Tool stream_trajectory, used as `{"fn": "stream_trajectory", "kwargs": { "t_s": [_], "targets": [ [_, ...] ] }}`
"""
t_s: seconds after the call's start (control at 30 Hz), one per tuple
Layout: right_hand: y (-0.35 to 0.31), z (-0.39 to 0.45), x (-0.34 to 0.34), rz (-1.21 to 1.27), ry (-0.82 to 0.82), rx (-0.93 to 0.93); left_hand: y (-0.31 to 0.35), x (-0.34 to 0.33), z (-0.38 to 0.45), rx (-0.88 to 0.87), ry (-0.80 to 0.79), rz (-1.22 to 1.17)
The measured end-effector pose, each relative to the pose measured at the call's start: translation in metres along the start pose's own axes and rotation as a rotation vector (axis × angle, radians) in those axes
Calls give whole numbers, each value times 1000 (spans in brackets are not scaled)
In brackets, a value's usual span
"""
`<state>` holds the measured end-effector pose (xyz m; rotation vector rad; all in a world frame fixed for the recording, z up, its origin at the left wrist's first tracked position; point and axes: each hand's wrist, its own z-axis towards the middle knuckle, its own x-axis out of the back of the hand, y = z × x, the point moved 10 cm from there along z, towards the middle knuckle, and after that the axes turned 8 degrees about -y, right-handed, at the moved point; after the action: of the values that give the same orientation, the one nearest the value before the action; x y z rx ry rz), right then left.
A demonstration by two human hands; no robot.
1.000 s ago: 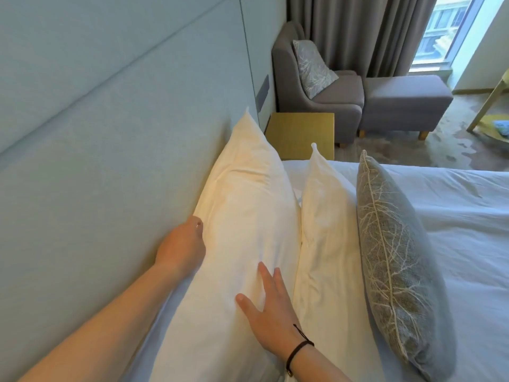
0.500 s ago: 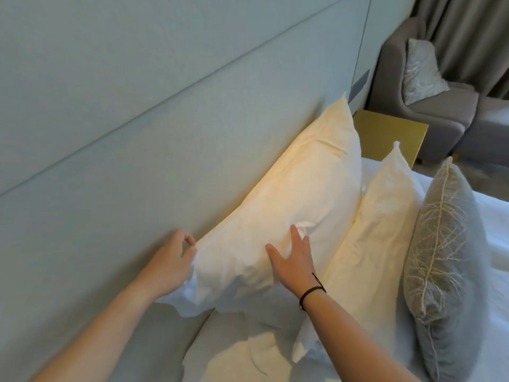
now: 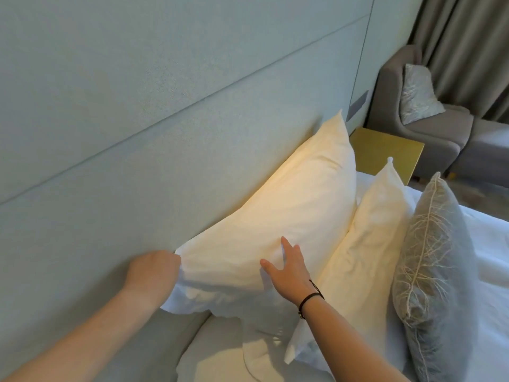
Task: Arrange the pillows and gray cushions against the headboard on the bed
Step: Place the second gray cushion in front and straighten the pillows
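A large white pillow [image 3: 289, 213] leans upright against the pale green headboard [image 3: 137, 133]. My left hand [image 3: 153, 271] grips its near corner, next to the headboard. My right hand [image 3: 287, 268] lies flat and open on the pillow's front face, a black band on the wrist. A second white pillow [image 3: 369, 238] stands in front of the first. A gray cushion [image 3: 429, 266] with a pale branch pattern stands upright in front of that one.
White bed sheet [image 3: 490, 257] stretches to the right. A yellow bedside table [image 3: 385, 153] sits beyond the pillows. A gray armchair [image 3: 429, 130] with another patterned cushion [image 3: 417, 92] stands by dark curtains [image 3: 468, 45] at the far right.
The view swung left, from along the pillow row to more of the headboard. My left hand closed on the pillow's near corner. My right hand stayed flat on its front.
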<state>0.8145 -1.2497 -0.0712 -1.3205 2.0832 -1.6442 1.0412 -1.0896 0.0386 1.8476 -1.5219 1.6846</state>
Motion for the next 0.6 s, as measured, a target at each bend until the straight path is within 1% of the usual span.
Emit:
{"fn": "stream_trajectory", "kwargs": {
  "t_s": [0.1, 0.17, 0.2, 0.27, 0.3, 0.33, 0.4, 0.43, 0.47, 0.5, 0.53, 0.57, 0.6],
  "targets": [
    [7, -1, 5, 3, 5, 9, 2, -5, 4, 48, -88, 92],
    [12, -1, 10, -4, 2, 4, 9, -2, 8, 32, -104, 143],
    [16, -1, 12, -18, -3, -5, 14, 3, 11, 9, -90, 121],
    [25, -3, 18, -57, -7, -30, 31, 13, 18, -94, -37, -2],
    [31, -4, 22, -77, -6, -45, 41, 17, 22, -148, -31, -107],
    [38, -6, 25, -95, -4, -64, 51, 17, 25, -187, -53, -215],
    [53, -11, 32, -144, -7, -112, 69, 10, 29, -230, -153, -404],
    [62, -15, 35, -191, -12, -136, 75, 7, 30, -226, -193, -484],
    [71, -18, 38, -251, -21, -156, 80, 5, 30, -205, -194, -533],
    [80, -22, 40, -314, -40, -173, 83, 8, 28, -183, -137, -524],
    [90, -26, 41, -371, -70, -191, 85, 19, 24, -158, 0, -458],
    [99, -29, 42, -424, -114, -209, 90, 35, 17, -150, 195, -363],
    [107, -32, 42, -487, -167, -221, 105, 50, 4, -203, 359, -298]
  ]
}}
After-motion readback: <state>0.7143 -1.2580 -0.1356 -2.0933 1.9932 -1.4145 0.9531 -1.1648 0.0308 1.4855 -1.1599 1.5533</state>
